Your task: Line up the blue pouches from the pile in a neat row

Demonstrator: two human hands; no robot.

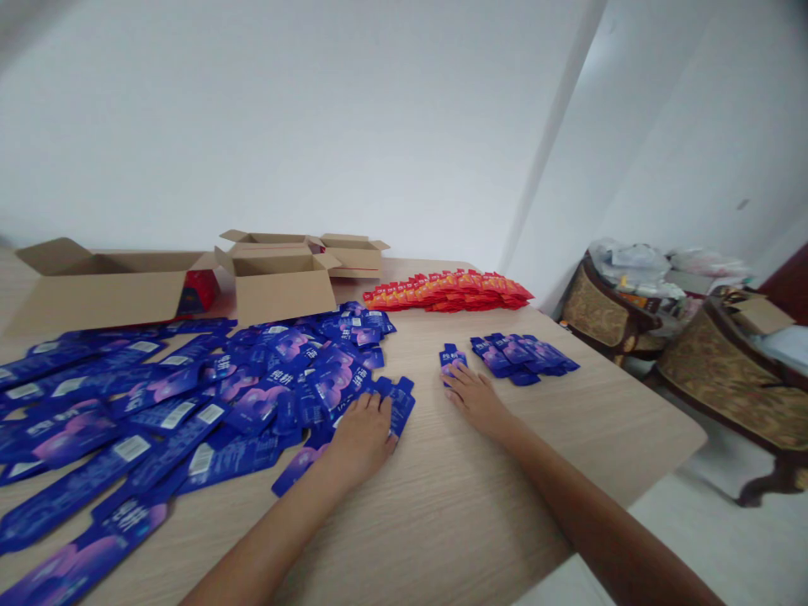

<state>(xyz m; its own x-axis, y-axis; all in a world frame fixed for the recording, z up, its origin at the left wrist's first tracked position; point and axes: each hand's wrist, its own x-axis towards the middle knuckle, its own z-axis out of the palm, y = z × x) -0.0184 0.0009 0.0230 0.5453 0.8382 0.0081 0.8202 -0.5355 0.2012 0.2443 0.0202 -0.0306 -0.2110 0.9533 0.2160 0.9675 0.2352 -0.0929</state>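
Note:
My left hand (359,442) is at the right edge of a loose pile of blue pouches (284,370), its fingers bent close together over a blue pouch (404,400). Its thumb is hidden from sight. Farther right, my right hand (476,400) rests with slightly spread fingers on the lower part of a single blue pouch (452,355), which lies face up on the table. Just right of that pouch is a small overlapping group of blue pouches (523,355). The pouches have pink-purple shapes and white lettering; some show a barcode side.
Open cardboard boxes, including a large one (107,295) and a smaller one (284,290), stand along the wall behind the pile. A long stack of red packets (448,292) lies at the back. Two patterned chairs (738,379) with bags on them are beyond the table's right edge (662,404).

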